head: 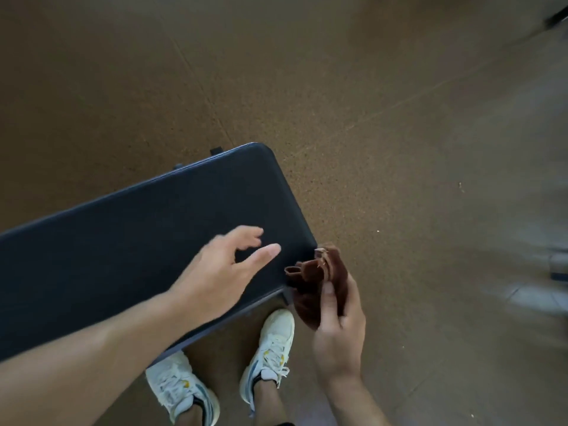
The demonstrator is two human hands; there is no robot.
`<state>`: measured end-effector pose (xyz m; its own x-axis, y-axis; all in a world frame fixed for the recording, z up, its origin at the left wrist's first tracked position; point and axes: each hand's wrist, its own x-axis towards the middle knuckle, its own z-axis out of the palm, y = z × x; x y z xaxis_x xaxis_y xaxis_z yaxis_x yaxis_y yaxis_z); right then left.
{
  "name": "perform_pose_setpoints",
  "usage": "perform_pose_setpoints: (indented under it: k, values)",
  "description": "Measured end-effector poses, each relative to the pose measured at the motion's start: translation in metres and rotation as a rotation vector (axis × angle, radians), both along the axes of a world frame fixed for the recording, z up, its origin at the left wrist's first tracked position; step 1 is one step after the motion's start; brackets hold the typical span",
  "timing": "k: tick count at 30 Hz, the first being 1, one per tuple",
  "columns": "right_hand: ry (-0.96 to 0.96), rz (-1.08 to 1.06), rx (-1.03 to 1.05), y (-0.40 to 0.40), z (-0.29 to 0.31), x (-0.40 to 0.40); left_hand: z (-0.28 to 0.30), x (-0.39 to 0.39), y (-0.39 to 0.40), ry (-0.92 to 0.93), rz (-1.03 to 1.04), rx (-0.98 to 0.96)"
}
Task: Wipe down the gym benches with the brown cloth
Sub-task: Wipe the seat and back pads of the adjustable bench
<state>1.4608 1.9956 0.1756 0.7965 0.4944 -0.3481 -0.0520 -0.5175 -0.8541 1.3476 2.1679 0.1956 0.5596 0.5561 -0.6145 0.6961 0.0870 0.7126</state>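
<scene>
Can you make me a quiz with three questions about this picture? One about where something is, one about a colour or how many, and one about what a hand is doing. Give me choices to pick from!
1. Where is the brown cloth?
A. Spread flat on the bench
B. In the right hand, beside the bench's corner
C. On the floor by the shoes

2. How many white shoes can you see?
A. One
B. Two
C. Three

3. What is the left hand doing?
A. Squeezing the cloth
B. Making a tight fist
C. Open, with fingers spread over the bench

Answers:
1. B, the right hand grips the bunched cloth just off the corner of the dark bench.
2. B, a left shoe and a right shoe show below the bench edge.
3. C, the left hand holds nothing and its fingers are relaxed above the pad.
</scene>
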Motion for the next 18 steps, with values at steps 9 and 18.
perform_pose_setpoints:
  k: [9, 18]
  values:
    - [-0.096, 0.239, 0.110, 0.012, 0.020, -0.026, 0.030, 0.018, -0.025, -0.204, 0.326, -0.633]
    - [0.294, -0.051, 0.186, 0.028, 0.045, -0.008, 0.043, 0.025, -0.038, -0.307, 0.272, -0.441]
